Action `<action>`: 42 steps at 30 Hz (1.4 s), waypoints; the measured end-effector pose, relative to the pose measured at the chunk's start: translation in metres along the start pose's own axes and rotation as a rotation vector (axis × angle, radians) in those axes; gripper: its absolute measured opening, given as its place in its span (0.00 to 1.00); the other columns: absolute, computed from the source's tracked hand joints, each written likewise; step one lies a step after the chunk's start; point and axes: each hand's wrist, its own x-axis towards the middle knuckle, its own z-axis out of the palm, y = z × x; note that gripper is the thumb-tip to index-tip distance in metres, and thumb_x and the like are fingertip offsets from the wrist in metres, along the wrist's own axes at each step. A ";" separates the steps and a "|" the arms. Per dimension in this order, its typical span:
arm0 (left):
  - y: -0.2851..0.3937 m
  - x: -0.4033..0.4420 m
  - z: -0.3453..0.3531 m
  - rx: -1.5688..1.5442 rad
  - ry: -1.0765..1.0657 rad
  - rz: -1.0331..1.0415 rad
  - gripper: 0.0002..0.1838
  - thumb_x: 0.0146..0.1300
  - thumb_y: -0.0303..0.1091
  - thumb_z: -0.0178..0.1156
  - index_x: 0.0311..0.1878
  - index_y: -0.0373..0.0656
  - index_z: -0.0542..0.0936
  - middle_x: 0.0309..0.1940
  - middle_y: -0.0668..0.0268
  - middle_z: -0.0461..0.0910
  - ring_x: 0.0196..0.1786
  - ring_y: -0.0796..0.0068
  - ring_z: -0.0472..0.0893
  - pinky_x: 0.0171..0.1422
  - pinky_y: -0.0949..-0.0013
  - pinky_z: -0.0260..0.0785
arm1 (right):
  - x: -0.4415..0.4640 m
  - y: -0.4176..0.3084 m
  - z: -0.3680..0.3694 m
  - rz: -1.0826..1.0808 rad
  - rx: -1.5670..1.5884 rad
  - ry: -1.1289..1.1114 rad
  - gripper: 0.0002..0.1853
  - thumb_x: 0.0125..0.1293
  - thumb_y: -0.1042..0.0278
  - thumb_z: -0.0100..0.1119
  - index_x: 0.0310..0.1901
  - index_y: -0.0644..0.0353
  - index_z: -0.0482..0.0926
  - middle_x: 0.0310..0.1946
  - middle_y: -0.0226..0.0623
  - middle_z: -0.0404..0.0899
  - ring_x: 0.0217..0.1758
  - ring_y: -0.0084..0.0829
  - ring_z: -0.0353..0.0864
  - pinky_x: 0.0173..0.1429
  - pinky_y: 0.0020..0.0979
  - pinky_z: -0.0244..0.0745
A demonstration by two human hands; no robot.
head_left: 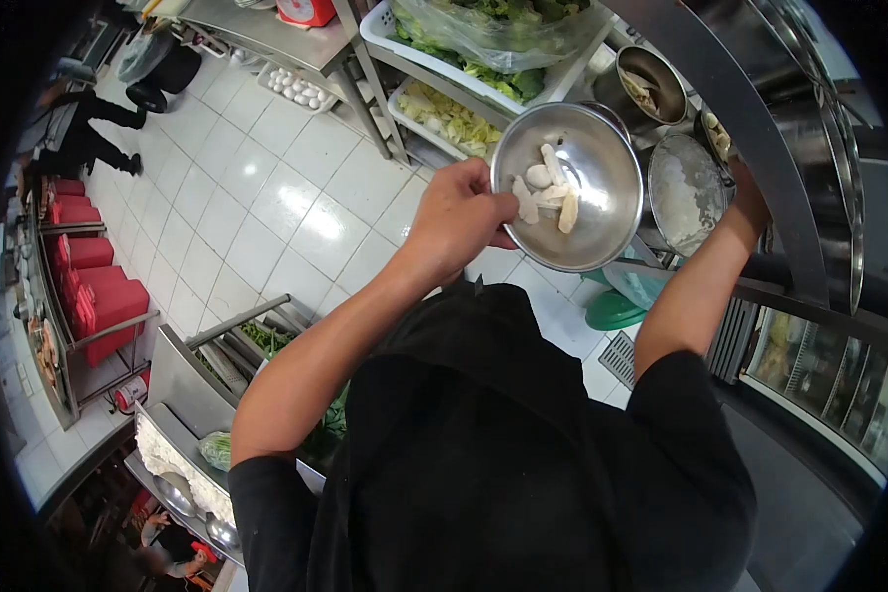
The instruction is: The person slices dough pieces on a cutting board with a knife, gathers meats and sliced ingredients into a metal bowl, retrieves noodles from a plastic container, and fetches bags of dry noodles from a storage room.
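Observation:
My left hand (pixel 464 212) grips the rim of a round steel bowl (pixel 602 212), with the thumb over its edge. Several pale, whitish food pieces (pixel 553 192) lie in the bowl. My right arm reaches to the shelf at the right, where my right hand (pixel 747 192) is mostly hidden near a dark container of pale pieces (pixel 717 136); its fingers do not show. Between the bowl and that arm stands a metal container with white residue (pixel 689 192). Behind it is a deep steel pot (pixel 651 87) with some food inside.
Trays of leafy greens (pixel 513 84) and chopped cabbage (pixel 444 118) sit on racks ahead. A tray of eggs (pixel 296 87) is further off. Red bins (pixel 104 306) line the left. One person (pixel 94 128) stands at the upper left, another (pixel 173 543) at the lower left.

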 end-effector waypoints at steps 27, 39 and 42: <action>-0.017 -0.017 -0.070 -0.112 -0.058 -0.013 0.05 0.52 0.21 0.56 0.29 0.39 0.70 0.29 0.61 0.77 0.29 0.72 0.80 0.34 0.67 0.79 | -0.253 0.094 0.211 0.114 -0.297 -0.302 0.11 0.65 0.80 0.53 0.48 0.64 0.67 0.37 0.39 0.77 0.40 0.31 0.80 0.44 0.31 0.77; -0.002 -0.017 -0.073 -0.149 -0.005 0.011 0.06 0.52 0.20 0.56 0.34 0.35 0.72 0.29 0.62 0.76 0.29 0.72 0.80 0.34 0.69 0.80 | -0.242 0.071 0.226 -0.004 -0.746 -0.532 0.08 0.59 0.80 0.59 0.41 0.62 0.75 0.35 0.30 0.77 0.37 0.21 0.77 0.44 0.25 0.76; 0.001 -0.017 -0.063 -0.128 0.046 0.019 0.05 0.53 0.20 0.57 0.33 0.35 0.72 0.29 0.61 0.76 0.30 0.72 0.80 0.35 0.69 0.80 | -0.206 0.049 0.201 0.015 -0.599 -0.299 0.08 0.58 0.77 0.62 0.40 0.61 0.77 0.31 0.29 0.77 0.33 0.18 0.76 0.32 0.19 0.72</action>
